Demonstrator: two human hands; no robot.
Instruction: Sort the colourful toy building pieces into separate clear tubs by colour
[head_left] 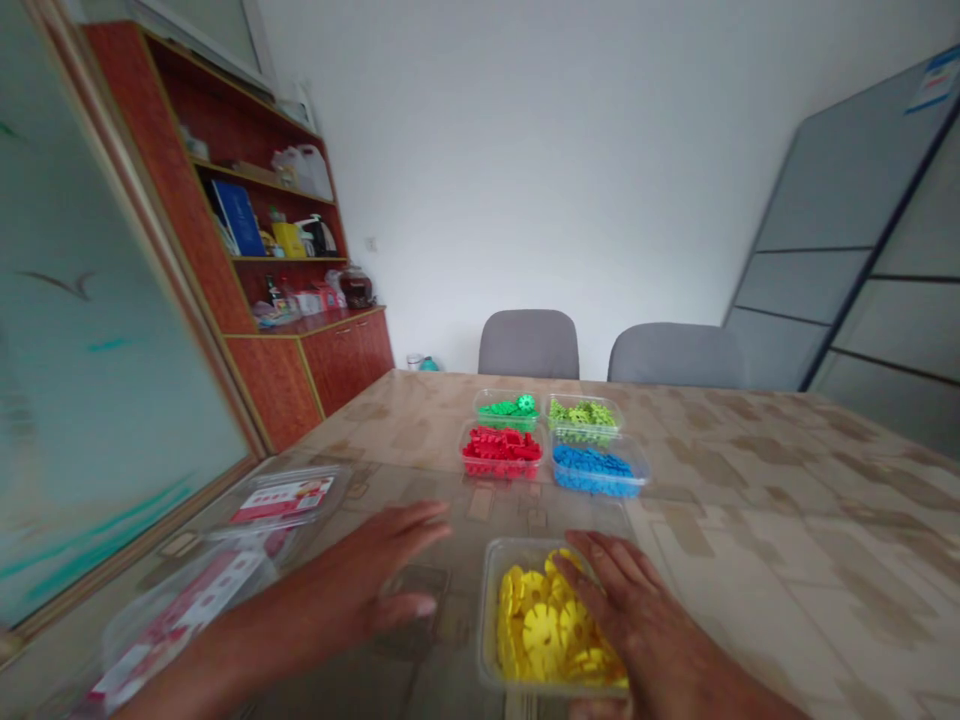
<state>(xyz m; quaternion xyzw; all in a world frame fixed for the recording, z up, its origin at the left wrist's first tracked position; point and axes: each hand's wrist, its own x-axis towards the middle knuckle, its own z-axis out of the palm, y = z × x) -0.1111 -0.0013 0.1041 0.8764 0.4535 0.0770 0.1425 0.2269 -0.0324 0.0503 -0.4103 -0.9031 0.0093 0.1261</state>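
Close to me on the table stands a clear plastic box [491, 600] filled with yellow notched disc pieces [541, 628]. My right hand [622, 590] lies over the box's right side, fingers stretched forward above the rim and thumb side hidden low down; whether it presses on the box I cannot tell. To the left of the box, my left hand [390, 560] hovers over the table with fingers extended and thumb apart, holding nothing. Farther off sit clear boxes of red pieces [501, 450], blue pieces [596, 468], green pieces [511, 408] and light green pieces [583, 415].
Clear lids with red-and-white labels [285, 498] lie on the left of the patterned table [720, 560], partly behind my left forearm. Two grey chairs [529, 342] stand at the far edge. A wooden shelf cabinet [255, 230] and a glass panel [97, 330] are at the left.
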